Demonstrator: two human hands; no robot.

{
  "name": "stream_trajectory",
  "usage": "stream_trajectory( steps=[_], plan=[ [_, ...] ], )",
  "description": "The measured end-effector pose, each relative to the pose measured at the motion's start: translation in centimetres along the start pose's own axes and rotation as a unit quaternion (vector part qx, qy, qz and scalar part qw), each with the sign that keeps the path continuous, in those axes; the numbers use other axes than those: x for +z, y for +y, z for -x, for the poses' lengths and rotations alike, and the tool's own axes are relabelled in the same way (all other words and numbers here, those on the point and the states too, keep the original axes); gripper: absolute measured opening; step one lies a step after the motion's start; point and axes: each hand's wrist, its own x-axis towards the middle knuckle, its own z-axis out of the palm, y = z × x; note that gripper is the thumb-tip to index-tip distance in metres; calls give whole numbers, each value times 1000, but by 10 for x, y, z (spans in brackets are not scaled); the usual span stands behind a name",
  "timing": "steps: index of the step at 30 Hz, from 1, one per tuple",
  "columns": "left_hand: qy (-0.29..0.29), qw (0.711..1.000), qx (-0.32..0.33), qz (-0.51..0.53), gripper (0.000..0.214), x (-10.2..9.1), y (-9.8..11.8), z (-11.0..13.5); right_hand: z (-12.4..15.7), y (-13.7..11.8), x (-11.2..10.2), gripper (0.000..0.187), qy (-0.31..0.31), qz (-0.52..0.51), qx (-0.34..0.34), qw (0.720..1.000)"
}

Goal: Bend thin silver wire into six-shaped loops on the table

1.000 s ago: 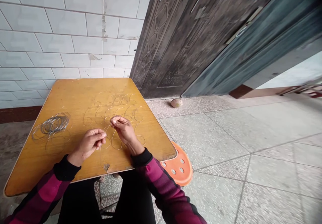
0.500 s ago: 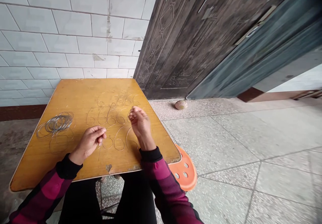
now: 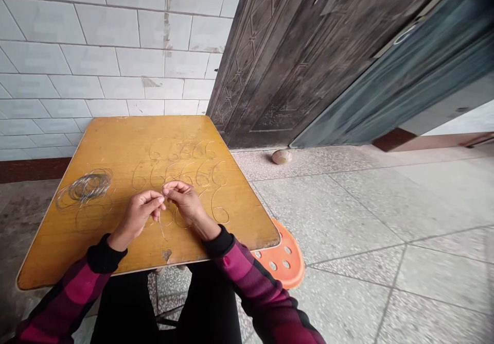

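Note:
My left hand (image 3: 136, 216) and my right hand (image 3: 185, 201) meet fingertip to fingertip over the near middle of a small yellow wooden table (image 3: 116, 138). Both pinch a thin wire (image 3: 161, 225) that hangs down between them toward the table top. Several bent wire loops (image 3: 181, 171) shaped like sixes lie in rows just beyond and beside my hands. A coil of grey wire (image 3: 85, 188) rests on the table's left part, a hand's length from my left hand.
An orange plastic stool (image 3: 280, 261) pokes out beyond the table's near right corner. A white tiled wall stands behind the table, a dark carved door (image 3: 278, 61) to its right. A small round ball (image 3: 281, 156) lies on the stone floor by the door.
My right hand reached out to the right side of the loop rows, then came back to meet my left hand. One more loop now lies at the right of the rows.

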Motion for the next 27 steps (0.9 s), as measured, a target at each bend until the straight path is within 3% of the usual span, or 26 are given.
stream_trajectory(
  steps=[7, 22, 27],
  plan=[
    [-8, 1000, -2, -6, 20, -3, -1, 1, 2, -4, -1, 18, -31, -42, 45, 998],
    [-69, 993, -68, 61, 21, 1, 3, 2, -14, -42, -30, 18, 98, -83, -80, 988],
    [10, 985, -44, 164, 22, -5, 9, -1, -15, -42, -34, 20, 130, -115, -78, 982]
  ],
)
